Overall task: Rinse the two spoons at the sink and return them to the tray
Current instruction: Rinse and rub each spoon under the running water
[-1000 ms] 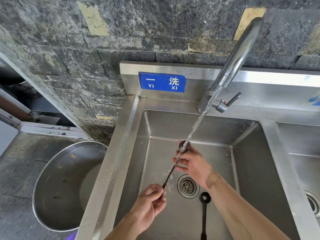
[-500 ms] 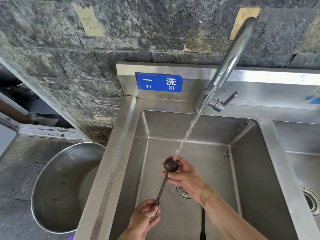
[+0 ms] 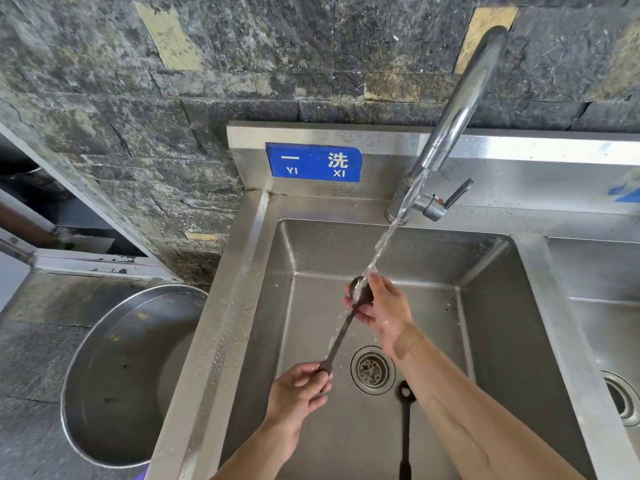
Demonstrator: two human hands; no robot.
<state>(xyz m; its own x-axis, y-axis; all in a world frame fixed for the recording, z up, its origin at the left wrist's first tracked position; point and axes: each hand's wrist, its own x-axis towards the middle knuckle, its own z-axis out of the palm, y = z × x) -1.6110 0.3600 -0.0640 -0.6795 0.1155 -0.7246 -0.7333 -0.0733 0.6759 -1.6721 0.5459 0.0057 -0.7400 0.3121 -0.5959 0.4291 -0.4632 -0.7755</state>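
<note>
A dark long-handled spoon (image 3: 341,332) is held over the steel sink (image 3: 311,258), its bowl under the running water. My left hand (image 3: 298,389) grips the handle's end. My right hand (image 3: 379,308) holds the spoon's bowl with its fingers curled round it, and the water stream from the faucet (image 3: 460,109) lands there. A second dark spoon (image 3: 405,424) lies on the sink floor, right of the drain (image 3: 373,370), partly hidden by my right forearm. No tray is in view.
A large steel basin (image 3: 114,372) stands on the floor left of the sink. A second sink bowl (image 3: 609,306) lies to the right. A blue sign (image 3: 313,162) is on the backsplash, below a dark stone wall.
The spoon's bowl went down and toward me, then back up into the stream. My left hand stayed on the handle and my right hand stayed at the bowl.
</note>
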